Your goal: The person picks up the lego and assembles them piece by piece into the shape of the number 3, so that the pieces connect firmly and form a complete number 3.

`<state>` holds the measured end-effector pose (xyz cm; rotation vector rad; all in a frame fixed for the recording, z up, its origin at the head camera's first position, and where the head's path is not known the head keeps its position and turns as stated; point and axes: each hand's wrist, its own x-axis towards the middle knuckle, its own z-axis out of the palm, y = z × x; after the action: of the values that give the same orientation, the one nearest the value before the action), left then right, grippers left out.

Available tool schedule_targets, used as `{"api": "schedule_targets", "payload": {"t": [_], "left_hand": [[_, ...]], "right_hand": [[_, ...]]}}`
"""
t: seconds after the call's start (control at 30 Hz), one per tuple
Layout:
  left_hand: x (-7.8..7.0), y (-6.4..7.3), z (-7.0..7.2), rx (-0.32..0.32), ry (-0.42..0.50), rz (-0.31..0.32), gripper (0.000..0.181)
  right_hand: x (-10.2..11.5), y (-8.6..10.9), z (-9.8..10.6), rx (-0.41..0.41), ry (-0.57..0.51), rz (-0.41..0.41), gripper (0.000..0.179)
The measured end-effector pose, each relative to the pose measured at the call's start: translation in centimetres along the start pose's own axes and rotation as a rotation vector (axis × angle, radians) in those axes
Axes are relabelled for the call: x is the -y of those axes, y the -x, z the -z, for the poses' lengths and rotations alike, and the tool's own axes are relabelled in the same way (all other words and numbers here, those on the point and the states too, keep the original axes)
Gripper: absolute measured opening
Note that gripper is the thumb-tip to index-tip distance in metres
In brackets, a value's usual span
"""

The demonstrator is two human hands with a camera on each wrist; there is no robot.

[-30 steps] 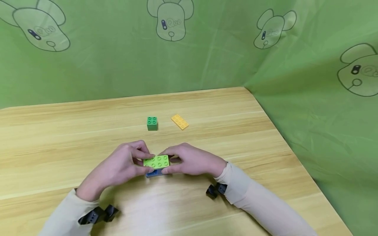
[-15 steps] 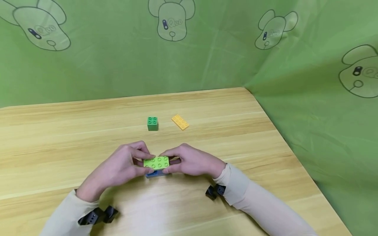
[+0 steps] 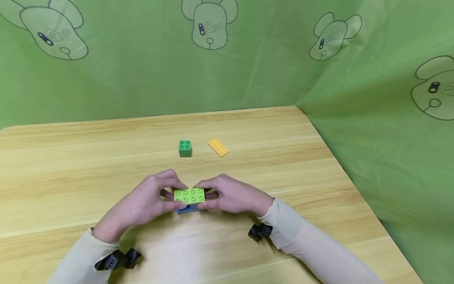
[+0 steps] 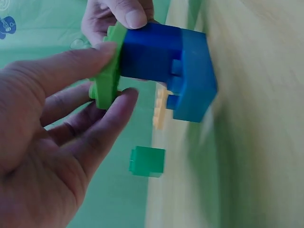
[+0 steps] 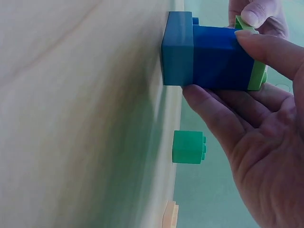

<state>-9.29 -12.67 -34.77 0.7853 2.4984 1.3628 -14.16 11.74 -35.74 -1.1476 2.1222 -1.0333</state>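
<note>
A lime green plate with studs (image 3: 189, 195) lies across the top of a dark blue brick (image 4: 149, 51). That brick sits on one end of a lighter blue brick (image 5: 178, 50), leaving studs bare on the other end. My left hand (image 3: 145, 200) pinches the plate's left end between thumb and fingers; this end juts out past the dark blue brick. From the right, my right hand (image 3: 235, 194) grips the dark blue brick, its thumb near the plate's edge and a fingertip at the lower brick. In the head view the plate and hands hide most of the blue bricks.
Beyond the hands, a green brick (image 3: 185, 148) stands on the wooden table (image 3: 283, 157). To its right a yellow-orange plate (image 3: 218, 147) lies flat at an angle. A green cloth (image 3: 149, 79) with printed animal heads hangs behind the table and along its right side.
The head view has drifted slightly, so the bricks appear a little farther right. Both hands keep their hold with almost no visible movement.
</note>
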Motion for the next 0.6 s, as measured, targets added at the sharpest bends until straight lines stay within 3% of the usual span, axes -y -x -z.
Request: {"api": "schedule_targets", "payload": {"t": [0.13,0.27,0.43,0.6], "left_hand": [[0.3,-0.1,0.1,0.005,-0.019,-0.016,0.027],[0.6,-0.2,0.4,-0.002,0.018,-0.015,0.028],[0.9,-0.3,0.9,-0.106,0.061,-0.037,0.030],[1.2,-1.1,1.5,-0.211,-0.031,-0.034,0.036]], "right_hand": [[0.1,0.0,0.1,-0.004,0.010,-0.004,0.034],[0.1,0.0,0.1,-0.006,0.034,-0.006,0.035],[0.1,0.0,0.0,-0.003,0.035,-0.021,0.035],[0.1,0.0,0.0,-0.004,0.031,-0.033,0.037]]}}
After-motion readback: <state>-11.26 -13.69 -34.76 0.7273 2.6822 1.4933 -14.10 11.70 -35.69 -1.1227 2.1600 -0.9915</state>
